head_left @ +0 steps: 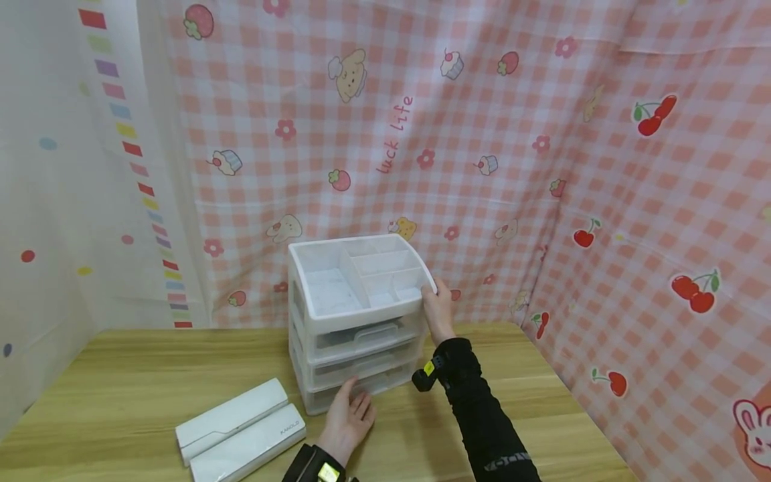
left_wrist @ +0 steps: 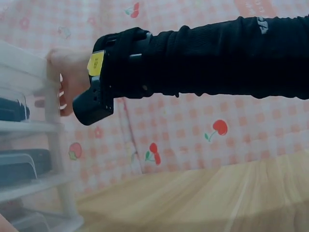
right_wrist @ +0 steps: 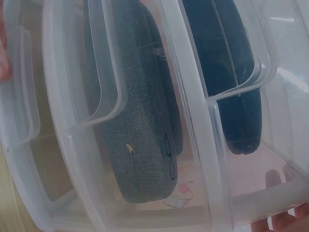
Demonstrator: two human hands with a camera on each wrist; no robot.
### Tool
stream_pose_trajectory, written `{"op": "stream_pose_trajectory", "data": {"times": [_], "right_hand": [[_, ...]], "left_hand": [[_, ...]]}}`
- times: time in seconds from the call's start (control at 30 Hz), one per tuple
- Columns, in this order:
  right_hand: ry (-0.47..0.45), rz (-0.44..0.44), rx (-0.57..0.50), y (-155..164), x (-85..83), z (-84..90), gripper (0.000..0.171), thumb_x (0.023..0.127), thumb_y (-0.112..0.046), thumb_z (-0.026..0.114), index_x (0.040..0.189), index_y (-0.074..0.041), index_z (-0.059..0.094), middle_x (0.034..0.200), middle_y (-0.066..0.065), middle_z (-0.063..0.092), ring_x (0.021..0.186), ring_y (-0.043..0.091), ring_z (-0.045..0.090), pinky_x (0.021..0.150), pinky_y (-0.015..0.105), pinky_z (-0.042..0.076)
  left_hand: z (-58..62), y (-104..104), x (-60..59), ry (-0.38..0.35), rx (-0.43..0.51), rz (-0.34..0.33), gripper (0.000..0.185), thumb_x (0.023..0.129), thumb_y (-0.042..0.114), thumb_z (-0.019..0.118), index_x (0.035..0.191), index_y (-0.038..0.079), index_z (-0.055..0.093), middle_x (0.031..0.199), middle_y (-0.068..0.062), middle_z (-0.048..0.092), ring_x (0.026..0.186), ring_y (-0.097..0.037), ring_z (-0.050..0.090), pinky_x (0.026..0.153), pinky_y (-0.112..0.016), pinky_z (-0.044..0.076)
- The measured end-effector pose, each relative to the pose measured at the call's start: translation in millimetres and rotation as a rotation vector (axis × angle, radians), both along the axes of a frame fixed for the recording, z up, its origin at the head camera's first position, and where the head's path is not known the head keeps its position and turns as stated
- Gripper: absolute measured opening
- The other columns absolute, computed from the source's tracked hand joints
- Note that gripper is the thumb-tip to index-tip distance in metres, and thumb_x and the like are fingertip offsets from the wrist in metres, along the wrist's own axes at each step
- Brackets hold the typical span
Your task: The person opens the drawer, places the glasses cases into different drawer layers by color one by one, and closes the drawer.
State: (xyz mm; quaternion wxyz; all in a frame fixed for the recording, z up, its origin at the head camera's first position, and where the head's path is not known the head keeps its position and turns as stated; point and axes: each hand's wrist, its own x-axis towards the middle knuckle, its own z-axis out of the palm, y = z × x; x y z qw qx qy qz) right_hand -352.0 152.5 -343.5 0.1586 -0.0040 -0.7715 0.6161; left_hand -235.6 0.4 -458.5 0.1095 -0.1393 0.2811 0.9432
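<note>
A white three-drawer plastic organiser (head_left: 361, 320) with a divided top tray stands on the wooden table (head_left: 120, 375). My right hand (head_left: 438, 304) grips its top right corner, thumb on the rim; the left wrist view shows this right hand (left_wrist: 65, 72) on the organiser's corner post (left_wrist: 53, 145). My left hand (head_left: 349, 416) lies low on the table with straight fingers touching the bottom drawer's front. Through the clear drawers I see a grey fabric case (right_wrist: 140, 135) and a dark blue case (right_wrist: 227, 72). My right fingertips (right_wrist: 285, 222) show at the lower edge.
Two long white cases (head_left: 241, 428) lie side by side on the table left of the organiser. Pink checked cloth (head_left: 542, 167) hangs behind and to the right, close to the organiser. Bare wood stretches to the left and right of the hands.
</note>
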Motion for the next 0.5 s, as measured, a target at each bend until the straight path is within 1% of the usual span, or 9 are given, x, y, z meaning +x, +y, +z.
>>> {"op": "stream_pose_trajectory", "data": {"times": [0.1,0.2,0.3,0.4,0.43,0.5], "right_hand": [[0.01,-0.001,-0.007,-0.6,-0.3,-0.3,0.035,0.094,-0.012,0.041,0.125,-0.001,0.054,0.129,0.019,0.055,0.112,0.03,0.051,0.102,0.045,0.038],[0.016,0.007,-0.006,-1.1,-0.6,-1.2,0.033,0.094,-0.011,0.041,0.122,0.0,0.055,0.127,0.02,0.055,0.11,0.03,0.05,0.1,0.045,0.038],[0.015,0.017,-0.008,-1.7,0.3,-1.6,0.032,0.095,-0.012,0.04,0.121,0.0,0.055,0.127,0.019,0.055,0.109,0.03,0.05,0.101,0.045,0.038],[0.017,0.018,-0.012,-1.6,0.7,-1.6,0.034,0.095,-0.013,0.04,0.123,0.0,0.054,0.128,0.019,0.055,0.11,0.03,0.05,0.101,0.045,0.038],[0.019,0.016,-0.012,-1.4,0.7,-1.7,0.034,0.095,-0.013,0.041,0.124,0.0,0.054,0.129,0.019,0.055,0.11,0.03,0.05,0.101,0.045,0.038],[0.023,0.012,-0.011,-0.8,0.0,-1.8,0.035,0.094,-0.013,0.041,0.125,0.0,0.054,0.129,0.02,0.055,0.109,0.029,0.05,0.1,0.044,0.038]], "left_hand": [[-2.6,2.6,-3.7,0.015,0.051,-0.006,0.087,0.101,0.032,0.042,0.144,-0.001,-0.025,0.157,-0.021,-0.015,0.148,-0.033,-0.004,0.121,-0.044,0.004],[-4.1,4.0,-4.5,0.025,0.08,-0.012,0.089,0.101,0.034,0.043,0.144,0.0,-0.026,0.157,-0.018,-0.017,0.148,-0.032,-0.004,0.121,-0.043,0.004],[-5.4,5.1,-3.6,0.028,0.072,-0.018,0.089,0.1,0.037,0.045,0.145,0.0,-0.023,0.157,-0.017,-0.016,0.149,-0.031,-0.002,0.121,-0.042,0.005],[-6.8,6.1,-2.4,0.035,0.044,-0.029,0.091,0.099,0.04,0.046,0.146,-0.001,-0.019,0.158,-0.017,-0.015,0.149,-0.032,-0.001,0.121,-0.043,0.006],[-7.4,6.7,-2.2,0.034,0.035,-0.029,0.09,0.099,0.04,0.047,0.147,-0.001,-0.017,0.158,-0.018,-0.014,0.149,-0.032,-0.001,0.121,-0.043,0.006],[-8.0,8.1,-1.1,0.03,0.019,-0.027,0.081,0.099,0.04,0.046,0.147,-0.001,-0.005,0.158,-0.018,-0.012,0.148,-0.032,0.0,0.121,-0.043,0.007]]}}
